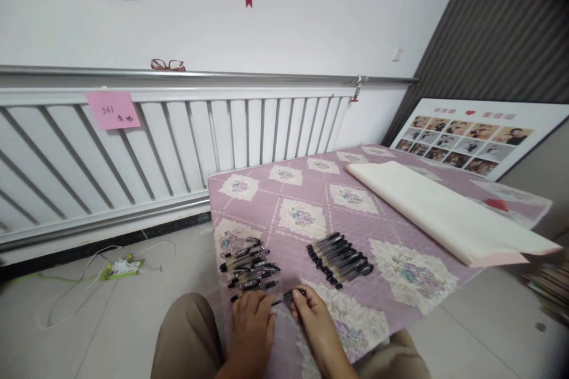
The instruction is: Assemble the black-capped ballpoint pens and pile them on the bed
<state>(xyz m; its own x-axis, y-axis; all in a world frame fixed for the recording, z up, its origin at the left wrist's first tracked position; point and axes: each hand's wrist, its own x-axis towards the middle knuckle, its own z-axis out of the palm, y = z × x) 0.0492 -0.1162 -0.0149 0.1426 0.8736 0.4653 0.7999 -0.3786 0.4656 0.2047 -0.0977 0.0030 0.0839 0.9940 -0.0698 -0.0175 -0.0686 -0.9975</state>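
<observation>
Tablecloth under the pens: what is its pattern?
The tablecloth is mauve with cream floral diamonds, best seen in the head view.

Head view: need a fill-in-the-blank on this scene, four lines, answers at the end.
1. The right hand pinches a pen between its ____ and fingers.
2. The other pens lie on the patterned cloth in ____ groups.
3. The note on the radiator is coloured ____.
4. The eyeglasses rest on a pipe that runs ____ the radiator.

Missing words: thumb; two; pink; above.
</observation>
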